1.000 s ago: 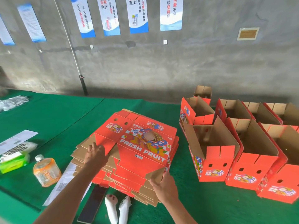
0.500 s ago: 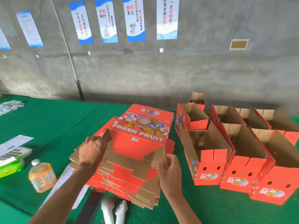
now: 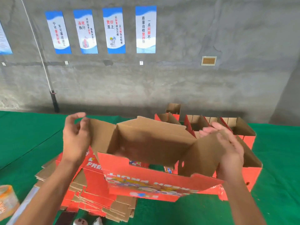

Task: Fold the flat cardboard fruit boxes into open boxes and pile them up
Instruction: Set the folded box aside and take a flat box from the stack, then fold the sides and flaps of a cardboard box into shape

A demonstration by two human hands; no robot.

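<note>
two hands are working one box (image 3: 146, 153) that is held up over the stack of flat boxes (image 3: 90, 189) on the green counter (image 3: 32, 143). it is popped open into a rectangular tube, brown inside facing up, red printed side panel hanging toward the person. judging from this, the step in hand is the opening-out of a flat blank; the end flaps and bottom look not yet folded in.

the left hand (image 3: 75, 137) is at the left end of the box, fingers loosely curled, thumb and forefinger pinching the top edge of the brown end flap. the right hand (image 3: 227, 153) lies against the right end flap with fingers mostly straight, pressing or steadying it; motion blur hides whether the thumb hooks behind the card, so a true grip there cannot be confirmed.

the next move probably calls for squaring the tube, then turning the end flaps inward and locking the bottom tabs, which needs both hands to shift from the flap edges to the panel creases. thin card may buckle if pushed off the crease.

finished open boxes (image 3: 240, 132) stand to the right of the held box, partly hidden behind it and the right hand. left of the stack, at the frame's edge, sits an orange bottle (image 3: 6, 200), and a dark phone (image 3: 65, 218) lies just in front of the stack
</note>
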